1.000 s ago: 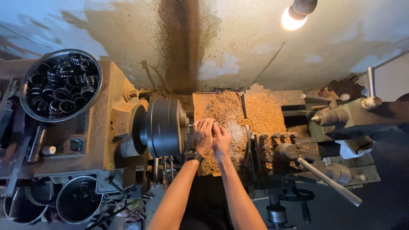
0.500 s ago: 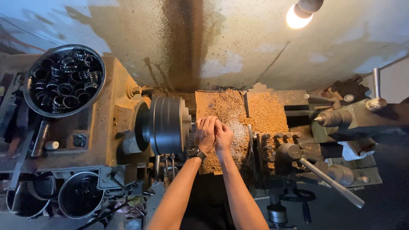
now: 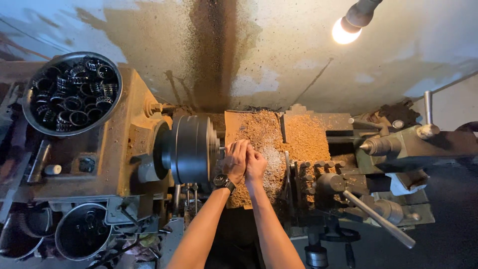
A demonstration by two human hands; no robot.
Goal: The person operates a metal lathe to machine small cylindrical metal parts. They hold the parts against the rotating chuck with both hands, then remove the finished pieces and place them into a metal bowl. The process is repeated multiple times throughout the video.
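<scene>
The left hand (image 3: 235,160), with a dark wristwatch (image 3: 223,182) on its wrist, is held against the face of the lathe chuck (image 3: 188,149), its fingers curled and closed around a small part at the chuck's centre; the part itself is hidden by the fingers and cannot be made out. The right hand (image 3: 255,164) is pressed against the left hand from the tailstock side, fingers folded together, and whether anything is pinched in it cannot be told. Both hands are positioned over a bed thickly covered with brass-coloured chips (image 3: 298,137). The dark round chuck is mounted on the worn headstock (image 3: 107,159), on top of which a metal bowl of dark rings (image 3: 72,93) is set. Two more round containers (image 3: 83,231) are seen below the headstock. The tailstock (image 3: 398,145) is placed well apart to the right, and a lit bulb (image 3: 343,31) is hung above.
</scene>
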